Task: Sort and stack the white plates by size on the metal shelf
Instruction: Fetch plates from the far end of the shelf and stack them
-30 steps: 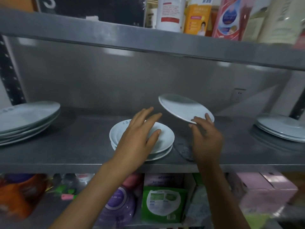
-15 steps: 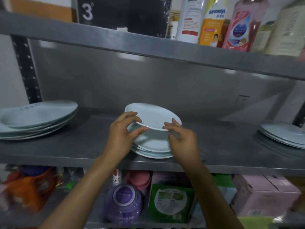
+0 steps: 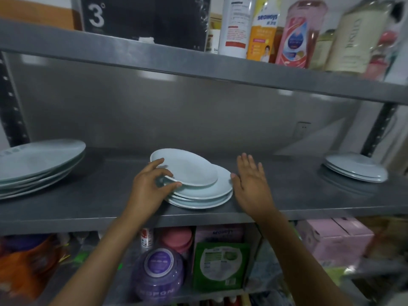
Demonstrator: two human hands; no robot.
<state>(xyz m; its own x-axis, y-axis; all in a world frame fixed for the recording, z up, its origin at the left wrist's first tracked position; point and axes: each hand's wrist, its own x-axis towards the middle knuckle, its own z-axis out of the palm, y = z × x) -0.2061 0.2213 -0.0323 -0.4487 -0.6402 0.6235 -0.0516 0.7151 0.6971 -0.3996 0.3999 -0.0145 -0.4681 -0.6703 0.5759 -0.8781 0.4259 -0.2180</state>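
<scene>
Setting: storeroom or pantry corner of a home or small shop, fitted with a grey metal shelf unit (image 3: 198,76) on slotted black uprights (image 3: 13,111).
Upper tier, 12 to 2 o'clock: plastic bottles of cleaning and toiletry liquids (image 3: 260,29), labels printed; at 11 o'clock a black box marked "3" (image 3: 143,16).
Middle tier: stacks of white plates (image 3: 198,191) at 9, centre and 3 o'clock.
Lower tier, 5 to 7 o'clock: purple lidded jar (image 3: 159,272), green refill pouch (image 3: 220,266), pink cartons (image 3: 337,239), orange container (image 3: 26,261).
Rear: plain wall with a socket (image 3: 303,129) at 2 o'clock.
</scene>
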